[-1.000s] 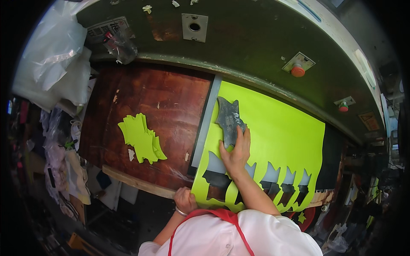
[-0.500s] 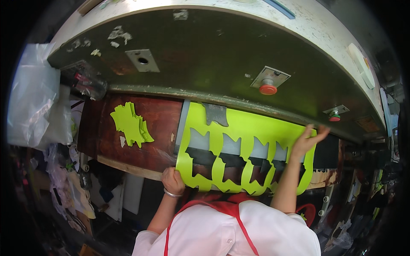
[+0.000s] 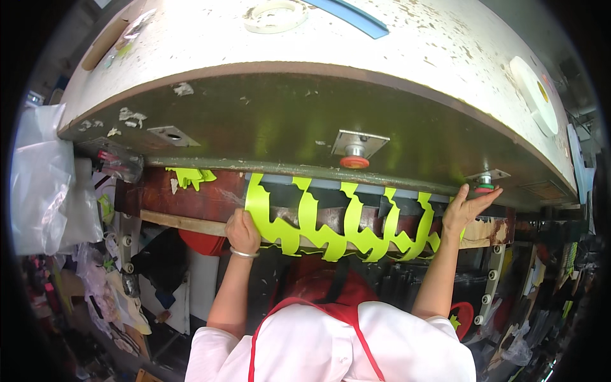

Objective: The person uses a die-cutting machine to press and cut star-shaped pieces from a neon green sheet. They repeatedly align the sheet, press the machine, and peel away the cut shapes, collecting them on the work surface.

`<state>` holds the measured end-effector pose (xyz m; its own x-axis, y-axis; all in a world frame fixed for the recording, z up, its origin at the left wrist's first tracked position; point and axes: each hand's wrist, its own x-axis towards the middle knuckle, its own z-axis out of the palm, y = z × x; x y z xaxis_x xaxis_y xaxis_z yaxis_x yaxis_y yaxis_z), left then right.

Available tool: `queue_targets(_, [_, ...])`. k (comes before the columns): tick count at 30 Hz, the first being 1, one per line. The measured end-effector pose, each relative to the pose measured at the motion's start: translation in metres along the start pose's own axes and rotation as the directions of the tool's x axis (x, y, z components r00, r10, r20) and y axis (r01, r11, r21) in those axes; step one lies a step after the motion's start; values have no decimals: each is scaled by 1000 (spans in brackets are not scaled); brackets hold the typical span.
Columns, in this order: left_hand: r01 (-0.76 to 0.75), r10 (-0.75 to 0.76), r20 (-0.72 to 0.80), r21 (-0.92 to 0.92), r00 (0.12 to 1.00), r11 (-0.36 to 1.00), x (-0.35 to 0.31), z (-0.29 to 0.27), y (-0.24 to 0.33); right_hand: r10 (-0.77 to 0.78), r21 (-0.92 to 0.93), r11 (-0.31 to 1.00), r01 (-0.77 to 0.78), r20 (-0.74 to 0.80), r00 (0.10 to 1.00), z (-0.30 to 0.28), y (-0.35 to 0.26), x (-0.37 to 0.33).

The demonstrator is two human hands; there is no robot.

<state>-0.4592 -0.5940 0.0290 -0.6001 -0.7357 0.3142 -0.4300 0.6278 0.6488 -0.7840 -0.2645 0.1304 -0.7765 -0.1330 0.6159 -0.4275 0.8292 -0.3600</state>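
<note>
A bright yellow-green sheet (image 3: 308, 213) with rows of cut-out gaps lies across the worktop and hangs over its near edge. My left hand (image 3: 243, 232) is closed on the sheet's left edge, a bangle at its wrist. At the sheet's right end, my right hand (image 3: 463, 214) has its fingers stretched out toward a green push button (image 3: 485, 187); I cannot tell whether they touch it. Left of the sheet lies a pile of cut yellow-green pieces (image 3: 191, 177), partly hidden by the machine's overhang.
A dark green machine front (image 3: 254, 121) overhangs the worktop and carries a red push button (image 3: 354, 161). On its white top (image 3: 420, 57) lie a tape roll (image 3: 275, 16) and a blue strip (image 3: 350, 18). Clear plastic bags (image 3: 44, 184) hang at the left.
The view has tilted up, and the machine front now hides the sheet's far part and the grey piece on it. Both hands keep their places at the sheet's ends.
</note>
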Motion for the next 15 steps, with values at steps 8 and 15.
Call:
queue_targets(8, [85,-87,34,67,996,994,-7,-5,4,437,-100,899,-427,146,887,-33,103,-61])
queue_targets(15, [50,-48,67,-21,997,999,-72,-44,13,553,19,829,-559,117,825,-98,111,-100])
